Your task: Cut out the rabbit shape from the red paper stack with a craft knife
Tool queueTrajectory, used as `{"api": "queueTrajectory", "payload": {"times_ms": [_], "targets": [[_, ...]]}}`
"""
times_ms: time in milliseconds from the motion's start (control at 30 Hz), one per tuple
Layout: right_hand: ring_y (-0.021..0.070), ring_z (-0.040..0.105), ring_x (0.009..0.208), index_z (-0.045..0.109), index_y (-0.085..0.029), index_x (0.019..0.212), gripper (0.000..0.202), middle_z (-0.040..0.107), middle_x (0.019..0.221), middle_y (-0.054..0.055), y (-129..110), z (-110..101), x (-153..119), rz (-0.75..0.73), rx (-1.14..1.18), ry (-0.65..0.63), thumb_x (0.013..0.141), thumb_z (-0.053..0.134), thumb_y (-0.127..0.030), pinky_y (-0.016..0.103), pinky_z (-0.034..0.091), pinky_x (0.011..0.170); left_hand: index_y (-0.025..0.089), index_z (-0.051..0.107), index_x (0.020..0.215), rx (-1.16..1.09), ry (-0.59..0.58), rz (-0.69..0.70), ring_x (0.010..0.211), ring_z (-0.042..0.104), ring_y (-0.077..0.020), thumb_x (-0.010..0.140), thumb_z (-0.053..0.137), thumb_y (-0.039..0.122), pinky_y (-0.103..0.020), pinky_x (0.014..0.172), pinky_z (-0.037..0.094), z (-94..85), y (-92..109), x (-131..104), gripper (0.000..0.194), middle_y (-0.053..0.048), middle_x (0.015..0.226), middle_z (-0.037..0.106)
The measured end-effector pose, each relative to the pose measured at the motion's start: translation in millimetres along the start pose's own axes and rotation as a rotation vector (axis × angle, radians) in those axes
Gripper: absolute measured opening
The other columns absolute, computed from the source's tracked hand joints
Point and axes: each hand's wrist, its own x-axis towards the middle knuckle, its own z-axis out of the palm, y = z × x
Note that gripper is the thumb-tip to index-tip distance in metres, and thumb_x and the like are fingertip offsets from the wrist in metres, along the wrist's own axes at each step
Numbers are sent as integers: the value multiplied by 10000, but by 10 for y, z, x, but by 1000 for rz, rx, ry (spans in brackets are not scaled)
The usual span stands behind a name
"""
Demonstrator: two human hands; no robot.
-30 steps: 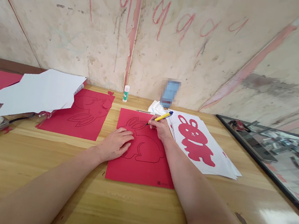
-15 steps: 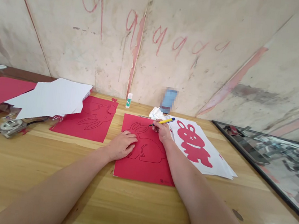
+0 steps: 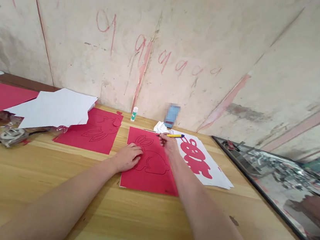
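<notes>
My left hand (image 3: 128, 157) lies with its fingers spread over the left side of a red sheet (image 3: 148, 181), holding nothing. A rabbit is drawn on that sheet in dark outline, its head partly under my fingers. Toward the sheet's upper right, my right hand (image 3: 169, 144) grips a yellow-and-blue pen (image 3: 174, 136). The pen slants low, its dark tip pointing left near the end of the drawn ear. Whether the tip touches the paper I cannot tell. My right forearm covers the sheet's right edge.
Left are another red sheet with a rabbit outline (image 3: 101, 147), white sheets (image 3: 56, 107) and a tape measure (image 3: 12, 137). Behind stand a glue stick (image 3: 134, 114) and a blurred blue object (image 3: 172, 115), beside crumpled white paper (image 3: 160, 127). Right are a red rabbit cutout (image 3: 195, 155) and a black-framed glossy panel (image 3: 267, 199).
The view has turned slightly to the right and up. My right hand has shifted slightly toward the sheet's top edge, and the pen lies flatter. My left hand stays on the sheet.
</notes>
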Motion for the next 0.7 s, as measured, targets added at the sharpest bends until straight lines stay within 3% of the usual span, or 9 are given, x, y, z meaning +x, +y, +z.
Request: {"api": "queueTrajectory", "payload": {"times_ms": [200,433,700], "targets": [[87,428,420,538,-196,633,249,545,473,-32,250,33,-90,-65,-24,-28,554,740,-318,226,266,411,181,647,1108,14,-29,-22,1083,554,-247,892,469,191,-418,999,424,-19,2,1,280,-80,1180,654],[114,453,448,517,-207,643,219,521,464,-38,301,44,-50,-125,-68,-64,591,695,-324,249,322,455,187,652,1111,-30,-14,-38,1122,564,-241,891,476,202,-438,1038,400,-22,-9,-8,282,-92,1198,652],[116,444,456,501,-210,594,170,503,461,-41,284,57,-68,-177,-106,-68,598,651,-290,256,331,479,177,662,1072,-73,35,-161,1140,567,-249,900,466,252,-463,1043,389,-32,-39,8,272,-105,1191,654]]}}
